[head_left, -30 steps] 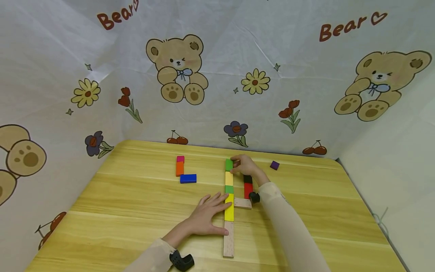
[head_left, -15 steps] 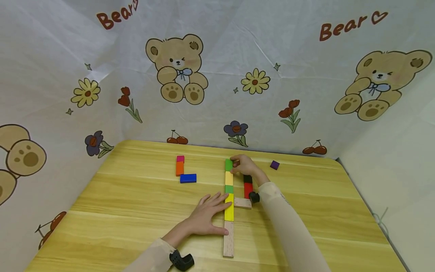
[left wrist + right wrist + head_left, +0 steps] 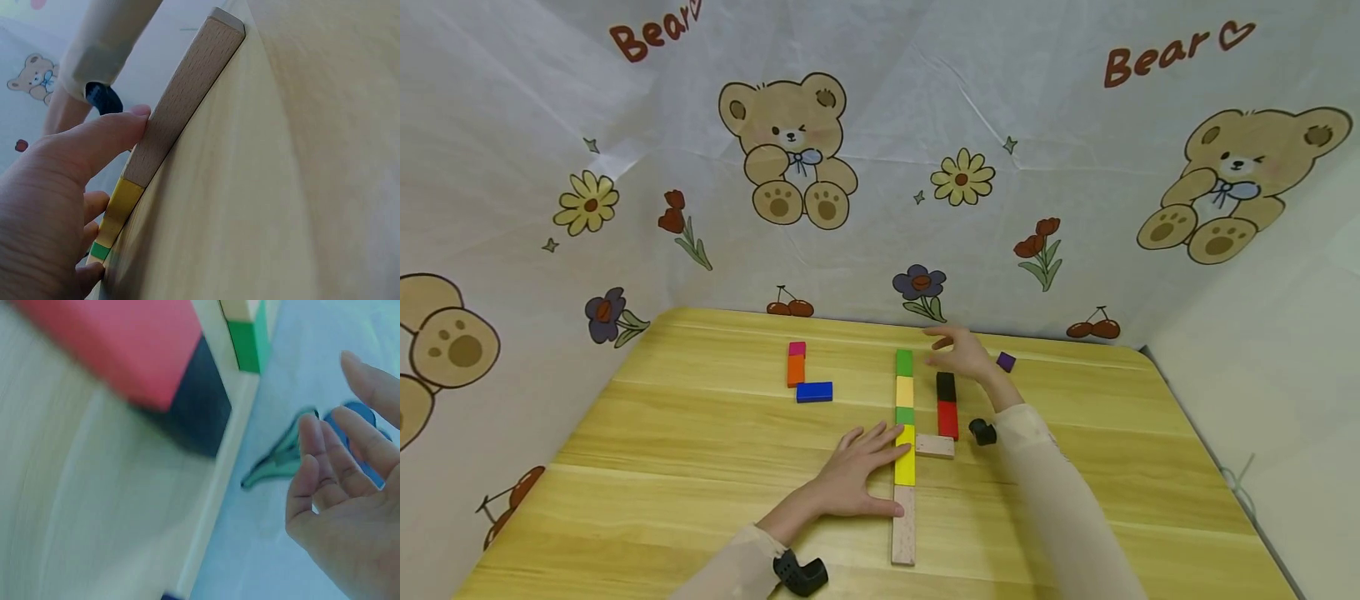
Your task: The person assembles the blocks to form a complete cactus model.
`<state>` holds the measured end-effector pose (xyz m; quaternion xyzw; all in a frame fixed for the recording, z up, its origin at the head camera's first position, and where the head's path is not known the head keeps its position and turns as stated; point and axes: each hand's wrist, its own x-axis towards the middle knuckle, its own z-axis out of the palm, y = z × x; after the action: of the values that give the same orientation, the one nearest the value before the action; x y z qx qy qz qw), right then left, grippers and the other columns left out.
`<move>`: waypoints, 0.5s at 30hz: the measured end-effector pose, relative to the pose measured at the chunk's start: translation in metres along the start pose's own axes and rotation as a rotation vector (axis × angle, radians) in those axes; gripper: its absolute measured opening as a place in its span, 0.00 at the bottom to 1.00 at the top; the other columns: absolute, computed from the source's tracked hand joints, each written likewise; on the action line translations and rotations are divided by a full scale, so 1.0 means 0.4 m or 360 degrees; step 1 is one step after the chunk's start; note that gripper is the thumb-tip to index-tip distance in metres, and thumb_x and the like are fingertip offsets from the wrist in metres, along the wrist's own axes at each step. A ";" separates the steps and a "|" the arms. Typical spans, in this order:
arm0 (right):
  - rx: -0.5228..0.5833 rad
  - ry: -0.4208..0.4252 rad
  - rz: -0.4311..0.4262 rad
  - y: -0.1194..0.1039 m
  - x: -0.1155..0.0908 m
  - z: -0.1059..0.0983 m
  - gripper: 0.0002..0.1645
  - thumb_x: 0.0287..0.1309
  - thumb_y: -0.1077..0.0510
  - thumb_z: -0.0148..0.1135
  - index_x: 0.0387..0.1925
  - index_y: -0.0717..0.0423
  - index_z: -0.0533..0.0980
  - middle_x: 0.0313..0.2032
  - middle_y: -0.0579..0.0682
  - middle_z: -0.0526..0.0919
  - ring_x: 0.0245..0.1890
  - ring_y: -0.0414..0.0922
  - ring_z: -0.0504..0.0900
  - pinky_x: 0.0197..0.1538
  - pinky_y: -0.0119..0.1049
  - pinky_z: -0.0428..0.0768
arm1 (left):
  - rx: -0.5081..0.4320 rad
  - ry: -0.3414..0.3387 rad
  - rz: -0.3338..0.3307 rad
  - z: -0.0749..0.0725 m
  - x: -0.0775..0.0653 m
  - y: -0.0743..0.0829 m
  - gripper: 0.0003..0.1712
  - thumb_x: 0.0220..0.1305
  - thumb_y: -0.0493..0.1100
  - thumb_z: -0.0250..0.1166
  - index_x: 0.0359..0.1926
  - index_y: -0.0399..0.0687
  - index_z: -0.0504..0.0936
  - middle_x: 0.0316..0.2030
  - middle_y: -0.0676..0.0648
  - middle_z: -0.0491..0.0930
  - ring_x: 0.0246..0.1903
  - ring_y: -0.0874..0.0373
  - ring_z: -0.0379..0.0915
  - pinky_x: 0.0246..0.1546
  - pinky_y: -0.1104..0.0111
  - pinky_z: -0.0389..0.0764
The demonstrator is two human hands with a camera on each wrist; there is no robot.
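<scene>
A straight row of wooden blocks runs away from me: a plain block [image 3: 904, 537], a yellow block [image 3: 905, 471], a small green block [image 3: 905, 415], a pale yellow block [image 3: 905, 392] and a green block [image 3: 904, 362] at the far end. My left hand [image 3: 859, 475] rests on the row with spread fingers, fingertips on the yellow block and thumb on the plain one. My right hand [image 3: 964, 354] is off to the right of the far green block, fingers loosely bent and holding nothing. Beside it lie a black block [image 3: 946, 387] and a red block [image 3: 948, 420].
A short plain block [image 3: 935, 447] joins the row's right side below the red block. Left of the row lie a pink block [image 3: 797, 348], an orange block [image 3: 796, 371] and a blue block [image 3: 815, 392]. A purple block [image 3: 1006, 362] sits near the table's back edge.
My right hand has let go of the far green block and moved right and slightly back, uncovering the black block. The left hand and the row have stayed in place.
</scene>
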<state>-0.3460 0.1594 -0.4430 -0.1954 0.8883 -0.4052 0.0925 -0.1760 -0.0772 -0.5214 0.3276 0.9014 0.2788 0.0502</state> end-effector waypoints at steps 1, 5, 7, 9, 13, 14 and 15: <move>0.0024 0.0036 0.0014 0.006 -0.007 -0.013 0.34 0.57 0.61 0.68 0.65 0.60 0.71 0.65 0.62 0.70 0.57 0.61 0.76 0.50 0.49 0.82 | 0.0001 0.0002 -0.0001 0.000 0.000 0.000 0.51 0.52 0.70 0.66 0.73 0.59 0.63 0.77 0.53 0.49 0.77 0.47 0.42 0.73 0.43 0.44; 0.0106 0.0202 0.0099 0.058 -0.033 -0.067 0.33 0.59 0.59 0.68 0.66 0.59 0.70 0.65 0.60 0.71 0.58 0.60 0.75 0.53 0.48 0.79 | -0.0007 -0.0007 -0.0026 -0.001 -0.001 0.000 0.51 0.52 0.71 0.66 0.73 0.60 0.62 0.77 0.54 0.48 0.77 0.49 0.40 0.73 0.45 0.43; 0.0177 0.0285 0.0164 0.094 -0.046 -0.093 0.33 0.60 0.59 0.67 0.66 0.58 0.70 0.66 0.60 0.70 0.59 0.60 0.74 0.54 0.51 0.78 | -0.0009 -0.0008 -0.0029 -0.001 -0.001 0.001 0.51 0.52 0.71 0.66 0.73 0.60 0.62 0.77 0.54 0.48 0.77 0.49 0.40 0.73 0.45 0.43; 0.0230 0.0339 0.0214 0.130 -0.063 -0.117 0.34 0.61 0.59 0.65 0.68 0.58 0.68 0.68 0.60 0.68 0.61 0.60 0.72 0.56 0.54 0.77 | -0.0007 -0.0010 -0.0028 -0.001 -0.001 0.001 0.51 0.52 0.71 0.66 0.73 0.60 0.62 0.77 0.54 0.48 0.77 0.49 0.40 0.73 0.45 0.43; 0.0284 0.0407 0.0317 0.185 -0.096 -0.155 0.34 0.63 0.59 0.63 0.69 0.59 0.65 0.69 0.63 0.65 0.64 0.62 0.68 0.59 0.57 0.75 | 0.0001 -0.0017 -0.0027 0.002 0.001 0.001 0.51 0.52 0.71 0.66 0.74 0.60 0.62 0.77 0.54 0.48 0.77 0.50 0.40 0.74 0.45 0.42; 0.0286 0.0418 0.0349 0.197 -0.104 -0.161 0.35 0.63 0.59 0.63 0.70 0.58 0.65 0.69 0.63 0.64 0.64 0.62 0.68 0.59 0.56 0.75 | 0.0004 -0.0016 -0.0026 0.002 0.001 0.001 0.51 0.52 0.71 0.66 0.74 0.60 0.62 0.77 0.54 0.48 0.77 0.49 0.40 0.74 0.45 0.42; 0.0293 0.0427 0.0383 0.207 -0.110 -0.166 0.35 0.64 0.59 0.62 0.70 0.58 0.65 0.70 0.63 0.64 0.64 0.62 0.68 0.60 0.54 0.74 | 0.0004 -0.0016 -0.0026 0.003 0.002 0.001 0.51 0.52 0.71 0.66 0.74 0.60 0.62 0.77 0.54 0.48 0.77 0.50 0.40 0.74 0.46 0.42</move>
<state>-0.3502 0.2726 -0.4618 -0.0228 0.8688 -0.4931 0.0384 -0.1760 -0.0761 -0.5222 0.3216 0.9041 0.2757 0.0567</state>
